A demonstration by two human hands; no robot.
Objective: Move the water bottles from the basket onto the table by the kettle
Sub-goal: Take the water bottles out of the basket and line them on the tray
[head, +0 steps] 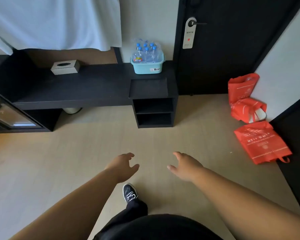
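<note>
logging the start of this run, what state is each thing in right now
water bottles: capped, upright in the basket
basket: full, on the black table
left hand: open, holding nothing
right hand: open, holding nothing
door: closed, tag hanging on its handle
red bags: on the floor, one lying flat

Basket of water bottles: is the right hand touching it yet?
Apart. The head view shows the right hand open over the floor, far short of the basket on the dark counter.
</note>
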